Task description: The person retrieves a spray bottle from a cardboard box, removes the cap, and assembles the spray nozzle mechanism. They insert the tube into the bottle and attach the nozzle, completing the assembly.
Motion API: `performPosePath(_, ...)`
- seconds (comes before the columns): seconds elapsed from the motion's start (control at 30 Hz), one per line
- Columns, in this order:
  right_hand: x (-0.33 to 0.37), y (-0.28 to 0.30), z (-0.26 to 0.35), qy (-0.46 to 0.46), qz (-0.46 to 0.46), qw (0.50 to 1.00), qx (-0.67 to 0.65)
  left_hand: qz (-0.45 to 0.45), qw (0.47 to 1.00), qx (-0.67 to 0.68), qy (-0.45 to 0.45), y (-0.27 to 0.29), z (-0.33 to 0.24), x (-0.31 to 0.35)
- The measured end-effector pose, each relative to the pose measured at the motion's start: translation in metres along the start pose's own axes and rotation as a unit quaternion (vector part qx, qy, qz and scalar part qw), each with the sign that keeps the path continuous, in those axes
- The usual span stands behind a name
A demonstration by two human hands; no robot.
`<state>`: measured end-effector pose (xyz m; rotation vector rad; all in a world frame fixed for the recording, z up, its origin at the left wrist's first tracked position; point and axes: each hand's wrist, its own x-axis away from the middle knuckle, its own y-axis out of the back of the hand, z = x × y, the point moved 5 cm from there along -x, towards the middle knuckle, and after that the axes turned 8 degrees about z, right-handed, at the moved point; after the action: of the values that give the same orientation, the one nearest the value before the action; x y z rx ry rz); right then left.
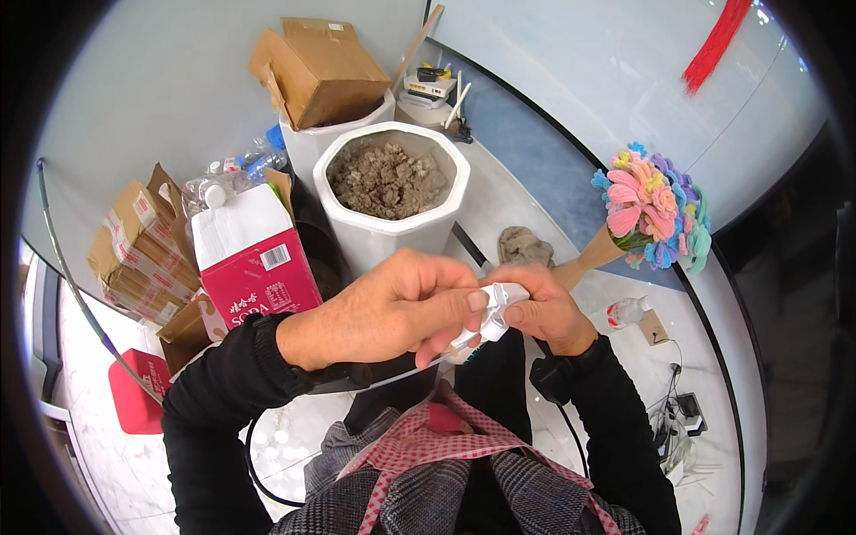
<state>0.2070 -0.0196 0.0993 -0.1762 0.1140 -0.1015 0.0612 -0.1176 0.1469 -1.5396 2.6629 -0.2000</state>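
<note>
Both my hands meet in front of my body around a small white object (505,296) with a shiny, folded-looking surface; its kind I cannot make out. My left hand (383,312) comes in from the left with its fingers curled, thumb and fingertips pinching the near left side of the object. On the other side, my right hand (550,308) is closed round it, the thumb pressed on top. The fingers partly hide the object. Beyond the hands stands a white eight-sided planter (390,236) full of dry, crumbly brown soil (390,181).
Left are a red-and-white carton (259,267), cardboard boxes (147,245), plastic bottles (214,189) and a red container (138,392). Behind, a cardboard box (334,76) tops another planter. Right are a colourful flower bouquet (651,209), a grey cloth (524,247), a bottle (628,311) and cables (669,415).
</note>
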Motion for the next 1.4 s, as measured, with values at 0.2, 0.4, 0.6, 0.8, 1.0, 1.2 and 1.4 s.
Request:
performPosePath(0.2,-0.007,0.006,-0.015,0.027,0.049,0.989,-0.140,-0.017,1.000,0.008,0.012,0.002,0.001,0.001)
performPosePath(0.4,-0.008,0.008,-0.020,0.035,0.055,0.985,-0.157,-0.026,0.999,0.020,0.022,-0.001,-0.001,0.002)
performPosePath(0.6,-0.008,0.005,-0.017,0.030,0.051,0.995,-0.084,-0.028,0.999,0.015,0.035,0.001,0.002,0.004)
performPosePath(0.8,-0.007,-0.002,0.007,0.007,0.030,0.998,0.053,-0.017,0.999,0.025,0.037,0.004,0.005,0.007)
performPosePath(1.0,-0.006,-0.006,0.014,-0.003,0.010,0.997,0.075,-0.014,0.999,0.030,0.028,0.006,0.007,0.008)
performPosePath(1.2,-0.007,-0.011,0.033,-0.016,-0.038,0.984,0.174,-0.073,0.992,-0.106,-0.009,0.017,0.000,0.011)
performPosePath(1.4,-0.019,-0.015,0.044,-0.025,-0.001,0.971,0.239,-0.111,0.909,-0.401,-0.023,0.014,-0.024,0.007)
